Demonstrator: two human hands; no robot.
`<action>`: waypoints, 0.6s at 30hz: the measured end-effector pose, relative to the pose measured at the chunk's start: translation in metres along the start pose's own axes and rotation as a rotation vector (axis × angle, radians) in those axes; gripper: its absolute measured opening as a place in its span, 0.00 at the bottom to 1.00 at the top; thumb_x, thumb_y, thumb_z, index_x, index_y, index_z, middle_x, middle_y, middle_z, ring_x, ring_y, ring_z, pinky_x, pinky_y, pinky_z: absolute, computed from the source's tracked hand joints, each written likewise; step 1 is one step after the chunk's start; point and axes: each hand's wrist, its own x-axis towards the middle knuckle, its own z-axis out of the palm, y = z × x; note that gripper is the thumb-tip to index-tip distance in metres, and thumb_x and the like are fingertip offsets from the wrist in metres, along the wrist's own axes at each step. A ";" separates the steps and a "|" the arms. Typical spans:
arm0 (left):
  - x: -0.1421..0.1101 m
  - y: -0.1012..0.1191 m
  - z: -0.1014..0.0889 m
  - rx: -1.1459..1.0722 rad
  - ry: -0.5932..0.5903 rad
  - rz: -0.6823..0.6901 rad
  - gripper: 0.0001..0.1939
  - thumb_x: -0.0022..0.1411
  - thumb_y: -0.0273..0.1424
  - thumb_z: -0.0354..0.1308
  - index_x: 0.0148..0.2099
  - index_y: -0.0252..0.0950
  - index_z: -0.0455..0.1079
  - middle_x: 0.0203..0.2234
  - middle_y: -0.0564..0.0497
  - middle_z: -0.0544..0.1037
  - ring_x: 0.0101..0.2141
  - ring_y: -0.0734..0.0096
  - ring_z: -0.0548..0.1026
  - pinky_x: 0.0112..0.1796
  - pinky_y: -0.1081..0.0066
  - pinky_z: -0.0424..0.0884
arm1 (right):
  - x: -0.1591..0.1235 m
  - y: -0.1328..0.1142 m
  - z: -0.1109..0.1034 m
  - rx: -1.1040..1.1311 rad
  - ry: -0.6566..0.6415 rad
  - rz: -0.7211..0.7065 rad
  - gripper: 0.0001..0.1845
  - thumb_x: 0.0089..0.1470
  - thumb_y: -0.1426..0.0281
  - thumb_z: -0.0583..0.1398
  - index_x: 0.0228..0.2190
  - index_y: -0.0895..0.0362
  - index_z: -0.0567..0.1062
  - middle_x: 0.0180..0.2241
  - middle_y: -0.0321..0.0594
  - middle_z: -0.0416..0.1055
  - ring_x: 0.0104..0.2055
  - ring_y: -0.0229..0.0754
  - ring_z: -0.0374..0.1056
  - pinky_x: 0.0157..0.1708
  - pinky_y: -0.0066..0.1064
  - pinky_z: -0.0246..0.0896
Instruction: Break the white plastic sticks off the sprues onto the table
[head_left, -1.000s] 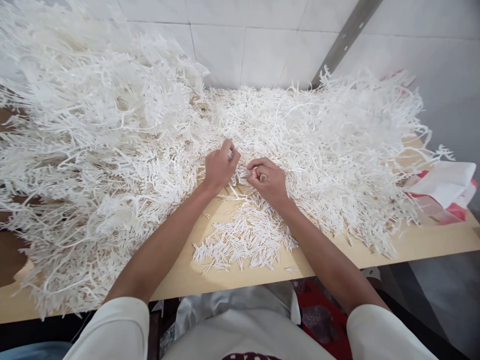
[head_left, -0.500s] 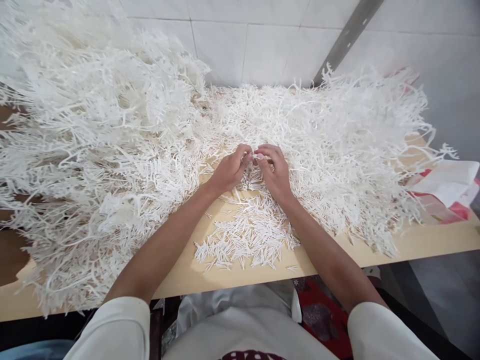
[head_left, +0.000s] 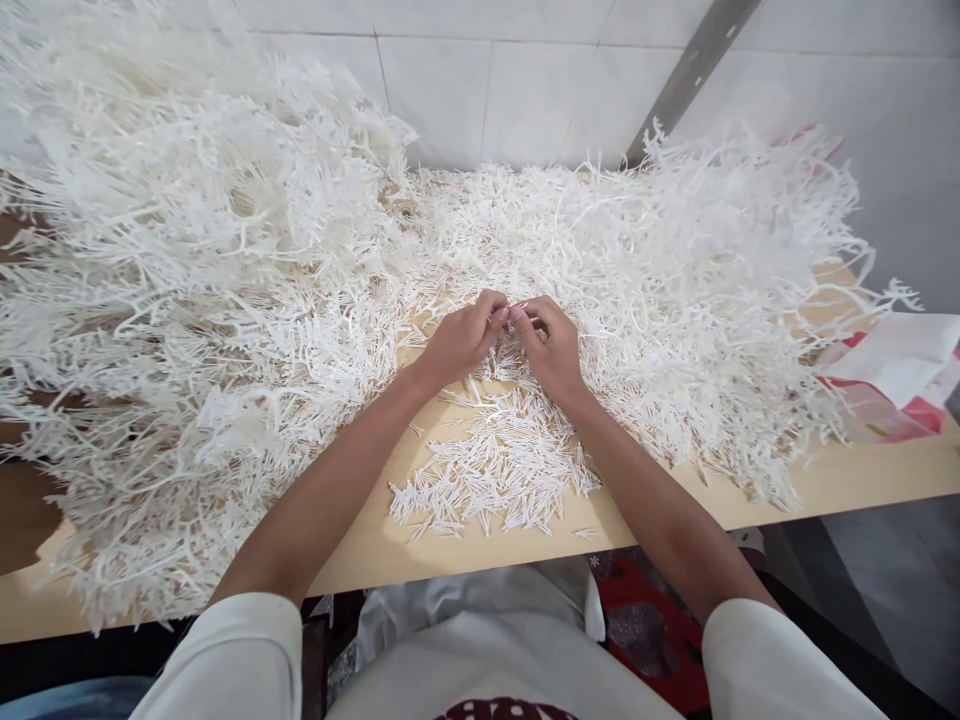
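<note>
My left hand and my right hand meet fingertip to fingertip over the middle of the table. Both are closed in a pinch on a small white plastic piece, mostly hidden by the fingers. Just below them, near the table's front edge, lies a loose heap of short white plastic sticks. More thin white pieces lie under and behind the hands.
Tangled white branched plastic strands form a tall pile on the left and another on the right. A red and white plastic bag lies at the table's right end. Behind the light wooden table is a tiled wall.
The fingertips of my two hands have come closer together, and the white piece between them shows less. My arms have hardly moved.
</note>
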 end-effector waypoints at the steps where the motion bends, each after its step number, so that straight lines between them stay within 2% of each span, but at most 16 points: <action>1: 0.000 0.000 0.001 0.029 -0.005 0.011 0.17 0.73 0.43 0.37 0.47 0.38 0.61 0.31 0.51 0.76 0.29 0.72 0.73 0.31 0.71 0.66 | 0.000 -0.002 0.000 0.003 0.009 0.026 0.15 0.61 0.56 0.57 0.30 0.53 0.73 0.31 0.35 0.70 0.33 0.35 0.65 0.33 0.31 0.61; 6: -0.003 0.000 0.006 0.184 0.009 0.154 0.17 0.74 0.38 0.34 0.45 0.37 0.62 0.30 0.50 0.76 0.29 0.71 0.73 0.33 0.70 0.67 | 0.000 -0.004 0.003 0.109 0.039 0.191 0.19 0.61 0.55 0.57 0.24 0.54 0.67 0.23 0.31 0.64 0.25 0.31 0.59 0.27 0.28 0.56; 11: -0.007 -0.003 0.008 0.192 0.097 0.272 0.16 0.74 0.35 0.33 0.45 0.36 0.61 0.29 0.49 0.76 0.28 0.72 0.72 0.32 0.69 0.67 | 0.009 0.013 -0.001 0.351 0.262 0.330 0.20 0.60 0.52 0.55 0.25 0.53 0.61 0.22 0.29 0.60 0.21 0.30 0.59 0.21 0.25 0.57; 13: -0.006 -0.002 0.006 0.161 0.084 0.253 0.16 0.74 0.36 0.34 0.44 0.37 0.60 0.29 0.50 0.76 0.28 0.73 0.72 0.32 0.70 0.66 | 0.010 0.015 -0.002 0.356 0.233 0.296 0.18 0.60 0.53 0.56 0.27 0.53 0.66 0.27 0.31 0.66 0.25 0.31 0.63 0.23 0.25 0.61; 16: -0.005 0.000 0.003 0.087 0.079 0.169 0.18 0.74 0.41 0.33 0.47 0.38 0.60 0.33 0.49 0.77 0.30 0.73 0.74 0.32 0.70 0.66 | 0.007 0.008 -0.003 0.265 0.113 0.187 0.14 0.58 0.55 0.59 0.38 0.51 0.73 0.41 0.35 0.72 0.34 0.33 0.69 0.30 0.27 0.66; 18: -0.004 0.001 0.001 0.024 0.094 0.093 0.19 0.74 0.43 0.33 0.48 0.38 0.59 0.34 0.49 0.77 0.31 0.73 0.74 0.32 0.71 0.66 | 0.004 0.002 -0.003 0.203 0.045 0.111 0.14 0.58 0.55 0.59 0.42 0.49 0.74 0.43 0.36 0.73 0.38 0.34 0.70 0.36 0.30 0.67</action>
